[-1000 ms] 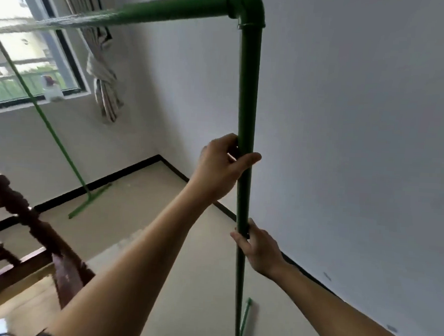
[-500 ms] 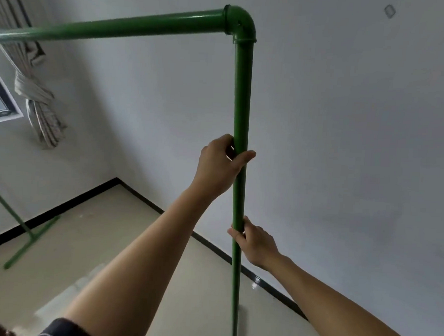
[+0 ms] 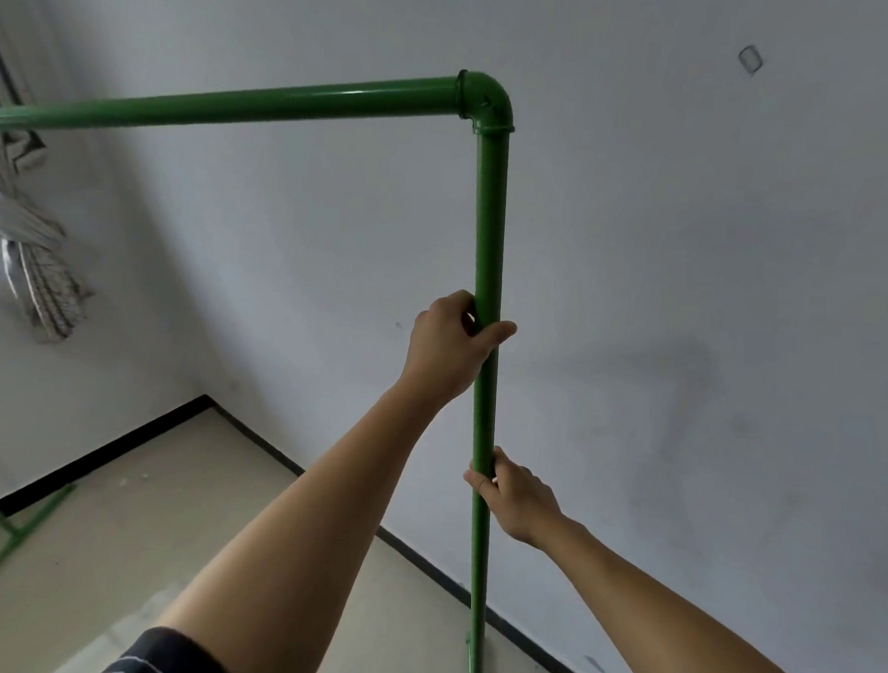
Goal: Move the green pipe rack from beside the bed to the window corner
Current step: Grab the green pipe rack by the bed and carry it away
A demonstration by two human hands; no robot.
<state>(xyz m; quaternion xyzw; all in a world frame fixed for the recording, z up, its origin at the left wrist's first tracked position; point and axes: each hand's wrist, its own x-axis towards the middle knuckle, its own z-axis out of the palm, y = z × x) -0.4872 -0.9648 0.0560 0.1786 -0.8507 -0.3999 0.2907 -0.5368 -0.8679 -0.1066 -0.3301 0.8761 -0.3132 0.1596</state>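
Hands wrapped round the green pipe rack [image 3: 490,235] upright, left hand [image 3: 449,344] high, right hand [image 3: 518,494] low, I'd carry it level so its feet clear the floor [image 3: 163,543]

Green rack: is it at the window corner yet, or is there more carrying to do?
Done: the green rack is gripped, left hand above right hand on its upright pipe. In hand: moving it along the white wall. Left: setting it down near the knotted curtain; I can't tell if it's there yet.
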